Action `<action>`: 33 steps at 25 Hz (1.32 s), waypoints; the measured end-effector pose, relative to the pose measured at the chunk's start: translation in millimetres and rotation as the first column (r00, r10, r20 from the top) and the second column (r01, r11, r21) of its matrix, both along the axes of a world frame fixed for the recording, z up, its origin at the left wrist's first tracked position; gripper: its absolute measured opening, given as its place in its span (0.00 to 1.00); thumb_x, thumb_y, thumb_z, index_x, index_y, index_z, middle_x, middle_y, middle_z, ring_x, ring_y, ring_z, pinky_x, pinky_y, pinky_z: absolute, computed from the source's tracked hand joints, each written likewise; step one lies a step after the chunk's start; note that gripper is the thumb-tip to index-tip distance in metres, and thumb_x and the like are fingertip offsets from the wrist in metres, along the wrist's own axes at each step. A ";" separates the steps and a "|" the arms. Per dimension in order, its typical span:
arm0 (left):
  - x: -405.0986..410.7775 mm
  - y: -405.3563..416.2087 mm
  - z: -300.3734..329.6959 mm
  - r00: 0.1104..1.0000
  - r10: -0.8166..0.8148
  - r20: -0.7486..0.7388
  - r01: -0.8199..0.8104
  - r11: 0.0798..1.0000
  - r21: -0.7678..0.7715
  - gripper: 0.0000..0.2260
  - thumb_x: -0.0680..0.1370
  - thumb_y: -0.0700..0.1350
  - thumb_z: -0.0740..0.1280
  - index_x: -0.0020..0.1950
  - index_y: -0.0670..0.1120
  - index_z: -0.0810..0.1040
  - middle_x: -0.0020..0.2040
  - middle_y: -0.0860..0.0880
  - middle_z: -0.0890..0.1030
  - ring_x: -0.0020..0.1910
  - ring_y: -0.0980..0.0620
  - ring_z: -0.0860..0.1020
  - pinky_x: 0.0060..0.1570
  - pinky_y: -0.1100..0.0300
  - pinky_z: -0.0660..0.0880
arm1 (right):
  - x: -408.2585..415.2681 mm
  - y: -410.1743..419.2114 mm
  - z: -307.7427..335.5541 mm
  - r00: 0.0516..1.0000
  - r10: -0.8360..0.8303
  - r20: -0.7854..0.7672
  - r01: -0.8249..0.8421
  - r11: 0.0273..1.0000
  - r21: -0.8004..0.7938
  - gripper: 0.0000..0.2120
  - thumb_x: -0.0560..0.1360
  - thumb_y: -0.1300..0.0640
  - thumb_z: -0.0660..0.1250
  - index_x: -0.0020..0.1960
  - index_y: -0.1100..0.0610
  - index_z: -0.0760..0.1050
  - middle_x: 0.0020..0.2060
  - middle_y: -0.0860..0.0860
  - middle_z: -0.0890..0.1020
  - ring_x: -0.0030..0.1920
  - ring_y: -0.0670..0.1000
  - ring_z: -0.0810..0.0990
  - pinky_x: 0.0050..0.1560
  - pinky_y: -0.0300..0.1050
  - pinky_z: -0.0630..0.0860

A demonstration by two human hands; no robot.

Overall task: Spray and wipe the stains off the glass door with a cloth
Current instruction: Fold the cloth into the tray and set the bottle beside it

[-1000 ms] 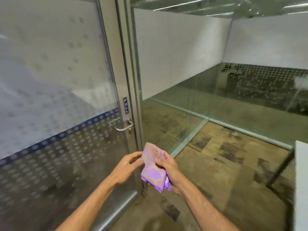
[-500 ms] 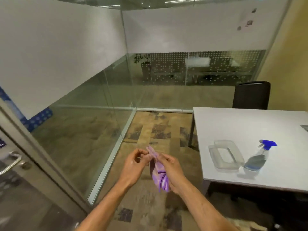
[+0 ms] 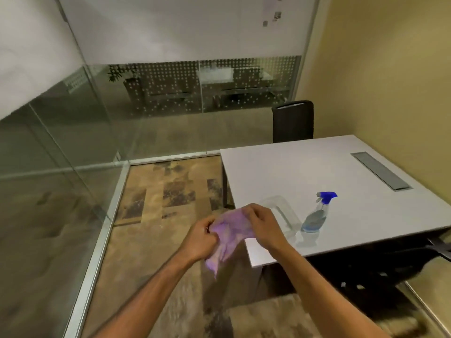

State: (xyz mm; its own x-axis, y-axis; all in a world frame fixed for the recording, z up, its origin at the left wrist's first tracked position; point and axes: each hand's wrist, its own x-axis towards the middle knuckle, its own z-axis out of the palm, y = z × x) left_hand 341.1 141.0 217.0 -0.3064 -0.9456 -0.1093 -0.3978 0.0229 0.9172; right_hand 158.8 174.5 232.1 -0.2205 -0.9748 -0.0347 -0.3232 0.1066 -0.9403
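Observation:
A purple cloth [image 3: 230,236] hangs crumpled between both my hands, just off the near left corner of the white table [image 3: 317,172]. My left hand [image 3: 201,237] grips its left edge and my right hand [image 3: 263,226] grips its upper right part. A clear spray bottle with a blue trigger head [image 3: 316,215] stands on the table to the right of my hands. The glass door is out of view.
A clear plastic container [image 3: 284,213] lies on the table beside the bottle, partly behind my right hand. A black chair [image 3: 292,121] stands at the table's far end. Glass partition walls [image 3: 63,142] run along the left and back. Another dark chair [image 3: 395,262] sits under the table's near edge.
My view has swung right from the glass door to the table. The cloth has stayed in both hands, and they now spread it wider near the table corner.

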 end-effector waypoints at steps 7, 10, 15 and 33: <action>-73.5 -58.6 2.0 0.965 -0.258 0.042 0.246 0.950 0.190 0.13 0.78 0.29 0.58 0.49 0.35 0.83 0.40 0.45 0.82 0.37 0.54 0.79 0.36 0.63 0.75 | -87.9 -72.6 -3.2 0.989 -0.013 -0.150 0.011 1.000 -0.010 0.09 0.82 0.51 0.63 0.53 0.55 0.79 0.49 0.50 0.83 0.48 0.50 0.80 0.45 0.37 0.72; -105.8 -73.9 0.3 0.983 -0.175 -0.063 0.185 0.952 0.245 0.15 0.78 0.28 0.58 0.46 0.40 0.83 0.41 0.46 0.82 0.39 0.54 0.81 0.40 0.61 0.77 | -113.4 -97.6 -17.0 0.982 -0.090 -0.163 0.085 0.996 -0.038 0.11 0.78 0.48 0.69 0.54 0.53 0.74 0.46 0.47 0.80 0.46 0.48 0.80 0.45 0.38 0.77; -144.8 -93.8 -2.3 0.976 0.074 -0.207 -0.010 0.956 0.295 0.17 0.77 0.25 0.56 0.49 0.37 0.83 0.42 0.43 0.84 0.42 0.48 0.80 0.44 0.56 0.77 | -154.4 -102.2 -42.4 0.987 0.137 -0.088 -0.149 0.976 -0.159 0.10 0.77 0.45 0.68 0.55 0.48 0.79 0.52 0.44 0.83 0.53 0.45 0.81 0.54 0.36 0.78; -221.9 -134.1 -13.1 0.947 0.252 -0.197 -0.217 0.959 0.184 0.19 0.70 0.44 0.80 0.57 0.43 0.80 0.51 0.46 0.85 0.52 0.46 0.83 0.50 0.60 0.81 | -250.1 -131.7 -37.5 0.877 0.363 0.313 -0.409 0.908 0.093 0.12 0.79 0.51 0.69 0.62 0.47 0.77 0.54 0.49 0.84 0.55 0.53 0.84 0.55 0.50 0.84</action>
